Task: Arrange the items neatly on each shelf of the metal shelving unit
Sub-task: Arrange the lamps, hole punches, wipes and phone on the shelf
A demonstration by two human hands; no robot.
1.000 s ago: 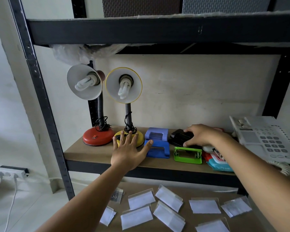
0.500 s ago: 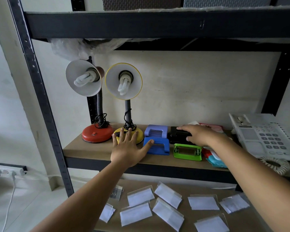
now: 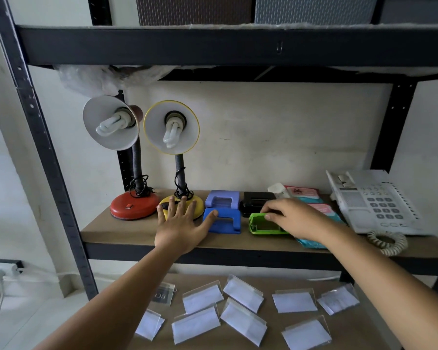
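middle shelf (image 3: 142, 231), wooden board in a dark metal frame, contents from left edge to right:

- red lamp (image 3: 134, 204), round base near the left edge, white shade tilted up and left, cord wound at the neck.
- yellow lamp (image 3: 172, 127), just beside the red lamp, shade facing forward, cord wound at the neck.
- lilac punch (image 3: 222, 199), toward the back, just right of the yellow base.
- blue punch (image 3: 225, 221), directly in front of the lilac punch, near the front edge.
- black punch (image 3: 256, 202), toward the back, right of the lilac punch.
- green punch (image 3: 262, 224), in front of the black punch, tipped up at its left end.
- packets (image 3: 311, 198), pink and teal, behind and under the right forearm; count cannot be told.
- phone (image 3: 374, 203), white, at the right end, coiled cord at the front edge.

hands:
- left hand (image 3: 181, 224), flat and spread wide, fingers lying on the yellow base, thumb tip touching the blue punch's left end.
- right hand (image 3: 296, 217), fingers curled over the green punch, gripping its top; fingertips also reach the black punch's front edge.

lower shelf (image 3: 379, 334): clear sign holders (image 3: 243, 317) with white inserts, scattered loosely across the board at mixed angles.

top shelf (image 3: 238, 45): dark beam, woven bins (image 3: 195, 10) above it.

floor, left: power strip (image 3: 0, 269) with white cables.
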